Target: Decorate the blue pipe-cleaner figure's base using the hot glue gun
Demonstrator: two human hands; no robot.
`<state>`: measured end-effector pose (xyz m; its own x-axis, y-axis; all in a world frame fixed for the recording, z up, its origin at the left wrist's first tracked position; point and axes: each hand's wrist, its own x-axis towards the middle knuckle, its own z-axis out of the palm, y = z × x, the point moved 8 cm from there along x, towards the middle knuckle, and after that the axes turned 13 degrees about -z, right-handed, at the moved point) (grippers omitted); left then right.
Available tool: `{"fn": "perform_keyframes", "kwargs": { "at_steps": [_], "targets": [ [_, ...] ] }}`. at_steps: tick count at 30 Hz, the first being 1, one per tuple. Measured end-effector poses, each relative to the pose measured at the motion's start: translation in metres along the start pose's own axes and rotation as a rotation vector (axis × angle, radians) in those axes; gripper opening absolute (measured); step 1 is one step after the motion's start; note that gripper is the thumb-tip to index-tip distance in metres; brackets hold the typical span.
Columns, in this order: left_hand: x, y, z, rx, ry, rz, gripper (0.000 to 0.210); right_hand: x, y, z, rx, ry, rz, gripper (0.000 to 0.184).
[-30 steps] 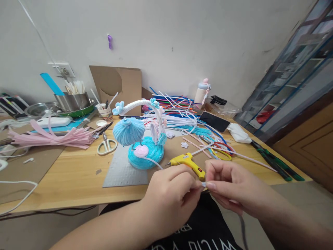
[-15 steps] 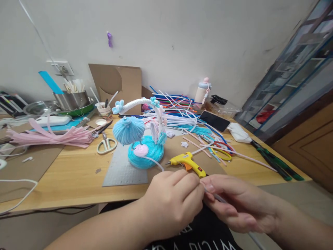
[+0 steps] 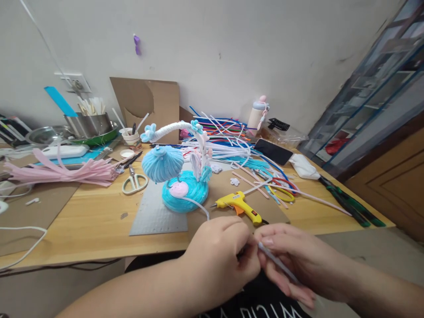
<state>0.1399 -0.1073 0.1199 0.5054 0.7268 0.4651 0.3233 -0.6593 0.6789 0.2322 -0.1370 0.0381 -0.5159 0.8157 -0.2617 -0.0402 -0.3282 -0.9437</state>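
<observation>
My left hand (image 3: pixel 220 258) is closed, its thumb and fingertips pinching a pale pipe cleaner (image 3: pixel 280 263) near my right hand. The right hand (image 3: pixel 294 256) holds the same strand between thumb and fingers, and its length runs down across the fingers. Beyond my hands stands a lamp-shaped pipe-cleaner model: a turquoise round base (image 3: pixel 198 196), a white wrapped arch (image 3: pixel 175 128) and a blue shade (image 3: pixel 162 163). From the base a pale strand (image 3: pixel 197 204) curves toward my left hand; whether it is the held one is hidden. A yellow glue gun (image 3: pixel 238 205) lies just past my fingers.
Scissors (image 3: pixel 134 182) lie left of a grey mat (image 3: pixel 155 221). Pink pipe cleaners (image 3: pixel 73 170) are bundled at left, with a mixed pile (image 3: pixel 218 148) at the back. At right are a phone (image 3: pixel 273 151) and green-handled pliers (image 3: pixel 351 201). A small white flower (image 3: pixel 235 181) lies on the cardboard.
My left fingers have curled and tipped at the pinch. More of the pale pipe cleaner shows across my right hand, whose lower fingers have shifted downward. The view has moved slightly.
</observation>
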Motion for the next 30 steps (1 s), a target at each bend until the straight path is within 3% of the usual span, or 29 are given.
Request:
{"fn": "perform_keyframes", "kwargs": {
  "at_steps": [2,4,6,9,11,12,14,17,19,21,23,25,27,28,29,30],
  "targets": [
    [-0.001,0.003,0.0,0.061,0.037,0.062,0.011,0.001,0.005,0.006,0.241,0.006,0.084,0.024],
    [-0.003,0.007,0.001,0.118,0.058,0.112,0.012,0.002,0.005,0.0,0.204,0.08,0.049,0.016],
    [-0.003,0.008,0.004,0.142,0.037,0.112,0.012,0.002,-0.009,-0.013,-0.156,0.153,-0.148,0.017],
    [0.0,-0.003,0.008,0.098,-0.068,-0.062,0.009,-0.009,-0.039,-0.015,-0.761,0.2,-0.526,0.018],
    [0.0,-0.013,0.012,0.052,-0.142,-0.197,0.008,-0.015,-0.049,-0.012,-0.951,0.215,-0.644,0.015],
    [0.0,-0.016,0.012,0.038,-0.158,-0.23,0.008,-0.014,-0.049,-0.014,-0.952,0.217,-0.624,0.016],
    [0.001,-0.016,0.01,0.023,-0.142,-0.219,0.008,-0.007,-0.037,-0.019,-0.762,0.189,-0.437,0.022],
    [0.002,-0.012,0.007,0.012,-0.088,-0.144,0.011,0.0,-0.002,-0.012,-0.084,0.088,-0.013,0.021],
    [0.002,-0.01,0.006,0.022,-0.057,-0.109,0.011,0.0,0.006,-0.002,0.2,0.071,0.096,0.019],
    [0.001,-0.008,0.006,0.035,-0.036,-0.09,0.011,0.0,0.005,-0.003,0.207,0.1,0.075,0.018],
    [0.001,-0.008,0.008,0.03,-0.053,-0.1,0.01,-0.001,-0.004,-0.015,-0.105,0.173,-0.068,0.019],
    [0.001,-0.013,0.014,-0.016,-0.129,-0.195,0.008,-0.007,-0.03,-0.022,-0.664,0.259,-0.377,0.021],
    [-0.001,-0.023,0.021,-0.09,-0.237,-0.351,0.005,-0.021,-0.052,-0.01,-1.168,0.301,-0.712,0.019],
    [-0.003,-0.026,0.023,-0.121,-0.277,-0.419,0.005,-0.026,-0.056,-0.004,-1.293,0.307,-0.819,0.017],
    [-0.004,-0.029,0.024,-0.138,-0.295,-0.458,0.005,-0.027,-0.056,-0.004,-1.303,0.308,-0.837,0.016],
    [-0.003,-0.029,0.023,-0.141,-0.289,-0.463,0.004,-0.023,-0.052,-0.009,-1.201,0.304,-0.761,0.016]
  ]
}}
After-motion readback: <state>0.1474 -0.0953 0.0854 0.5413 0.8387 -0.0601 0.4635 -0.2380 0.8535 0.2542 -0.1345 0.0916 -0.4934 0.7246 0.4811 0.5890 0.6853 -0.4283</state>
